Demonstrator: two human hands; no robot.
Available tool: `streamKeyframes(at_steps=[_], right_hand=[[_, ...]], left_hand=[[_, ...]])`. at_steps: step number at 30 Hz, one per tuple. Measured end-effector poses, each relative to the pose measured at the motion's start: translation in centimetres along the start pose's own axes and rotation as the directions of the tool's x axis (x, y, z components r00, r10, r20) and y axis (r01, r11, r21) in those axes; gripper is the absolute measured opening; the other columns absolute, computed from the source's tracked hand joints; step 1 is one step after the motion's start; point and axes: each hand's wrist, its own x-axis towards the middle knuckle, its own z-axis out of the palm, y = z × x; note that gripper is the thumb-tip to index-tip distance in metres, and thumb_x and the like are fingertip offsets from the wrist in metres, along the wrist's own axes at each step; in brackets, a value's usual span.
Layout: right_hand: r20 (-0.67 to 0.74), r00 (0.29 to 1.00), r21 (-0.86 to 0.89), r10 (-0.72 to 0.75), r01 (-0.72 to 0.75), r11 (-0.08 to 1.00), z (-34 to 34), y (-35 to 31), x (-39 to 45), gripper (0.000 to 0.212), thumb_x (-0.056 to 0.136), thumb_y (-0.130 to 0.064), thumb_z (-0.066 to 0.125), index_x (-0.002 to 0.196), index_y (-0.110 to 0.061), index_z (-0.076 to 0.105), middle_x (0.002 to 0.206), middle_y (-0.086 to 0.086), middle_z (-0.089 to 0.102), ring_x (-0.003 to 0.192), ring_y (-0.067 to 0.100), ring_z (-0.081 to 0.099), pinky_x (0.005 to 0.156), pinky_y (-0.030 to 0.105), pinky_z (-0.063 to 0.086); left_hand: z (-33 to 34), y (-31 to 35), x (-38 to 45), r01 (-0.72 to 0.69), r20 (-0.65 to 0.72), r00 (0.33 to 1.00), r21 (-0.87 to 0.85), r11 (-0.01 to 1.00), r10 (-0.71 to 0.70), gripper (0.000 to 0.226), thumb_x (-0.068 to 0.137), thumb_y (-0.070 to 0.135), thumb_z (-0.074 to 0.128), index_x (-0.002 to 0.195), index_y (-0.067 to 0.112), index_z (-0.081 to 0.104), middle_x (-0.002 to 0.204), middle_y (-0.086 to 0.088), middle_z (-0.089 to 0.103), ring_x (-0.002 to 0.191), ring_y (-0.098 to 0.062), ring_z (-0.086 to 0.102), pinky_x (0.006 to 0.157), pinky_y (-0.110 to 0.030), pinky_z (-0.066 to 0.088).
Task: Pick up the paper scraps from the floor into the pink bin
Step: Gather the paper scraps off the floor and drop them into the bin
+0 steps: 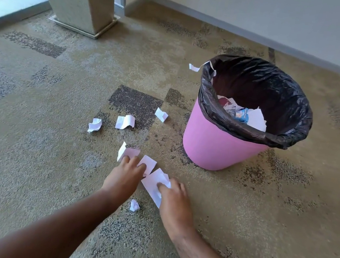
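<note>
Presently I am reaching both arms down to the carpet [33, 155]. I am resting my left hand [126, 175] with fingers spread and fairly straight across two flat paper scraps, a folded scrap [128, 151] and a square scrap [150, 163]. I am gripping the large scrap [153, 183] with my right hand [174, 198], fingers curled onto its near edge. A small crumpled scrap [134, 205] is lying between my forearms. Three more scraps are lying further out: a curled one [94, 125], a wavy one [125, 121] and a bent one [161, 115], the last nearest the pink bin [212, 142]. The bin is standing upright to my right, lined with a black bag [277, 86], already holding paper and a blue wrapper [241, 115] whose printing I cannot read. Another torn strip [196, 67] is showing at the bin's far rim. A pillar base [83, 11] is standing well behind, beside a grey skirting board [241, 28]. Nothing is lying between my hands and the bin
</note>
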Motion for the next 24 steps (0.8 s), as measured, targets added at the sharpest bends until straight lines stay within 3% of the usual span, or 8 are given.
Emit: streamKeyframes(at_steps=[3,8,12,17,20,24], right_hand=[[-0.004,1.000,0.044,0.018,-0.017,0.999,-0.3,-0.1,-0.2,0.036,0.094,-0.004,0.045,0.116,-0.020,0.068,0.112,0.004,0.059,0.104,0.025,0.052,0.084,0.035,0.049],[-0.061,0.998,0.101,0.031,-0.024,0.995,-1.5,-0.7,-0.3,0.036,0.089,0.002,0.046,0.111,-0.014,0.070,0.107,0.005,0.061,0.101,0.025,0.054,0.079,0.032,0.045],[-0.146,0.989,0.142,0.022,-0.001,0.990,-3.3,-1.6,0.0,0.034,0.091,0.003,0.048,0.112,-0.013,0.069,0.104,0.003,0.060,0.100,0.023,0.052,0.075,0.029,0.041],[-0.279,0.960,0.139,-0.028,0.069,0.988,-7.6,-2.6,1.1,0.037,0.086,0.005,0.048,0.108,-0.014,0.071,0.098,0.005,0.059,0.094,0.025,0.052,0.072,0.031,0.040],[-0.412,0.909,0.152,-0.065,0.139,0.979,-11.0,-3.3,1.9,0.038,0.079,0.009,0.053,0.104,-0.013,0.071,0.100,0.005,0.061,0.092,0.026,0.054,0.071,0.035,0.045],[-0.648,0.757,0.155,-0.083,0.238,0.959,-15.8,-4.0,2.8,0.047,0.070,0.014,0.056,0.108,-0.010,0.072,0.099,0.005,0.063,0.089,0.025,0.056,0.071,0.031,0.045]], left_hand=[[-0.1,-0.2,-0.1,0.011,0.004,1.000,-0.060,0.998,-0.010,0.037,0.059,0.010,0.090,0.084,0.016,0.063,0.084,-0.008,0.058,0.071,-0.030,0.057,0.050,-0.037,0.053],[-1.8,0.1,-0.9,0.020,-0.065,0.997,-0.187,0.982,-0.033,0.011,0.081,0.008,0.072,0.090,0.012,0.067,0.088,-0.011,0.060,0.084,-0.034,0.058,0.063,-0.043,0.053],[-3.9,0.1,-0.7,0.031,-0.168,0.983,-0.227,0.973,-0.071,0.016,0.085,0.001,0.062,0.097,0.011,0.068,0.095,-0.011,0.062,0.088,-0.033,0.057,0.068,-0.043,0.053],[-7.5,-0.3,0.6,0.032,-0.308,0.943,-0.303,0.952,-0.129,0.015,0.088,0.006,0.064,0.099,0.014,0.070,0.099,-0.007,0.062,0.086,-0.028,0.055,0.065,-0.036,0.046],[-10.8,0.1,1.7,0.000,-0.431,0.885,-0.374,0.928,-0.174,0.019,0.086,-0.001,0.062,0.099,0.010,0.071,0.094,-0.008,0.061,0.083,-0.032,0.056,0.063,-0.036,0.043],[-15.5,1.3,3.9,-0.057,-0.563,0.789,-0.464,0.884,-0.245,0.022,0.086,-0.001,0.062,0.101,0.012,0.072,0.098,-0.007,0.061,0.086,-0.033,0.058,0.070,-0.043,0.049]])
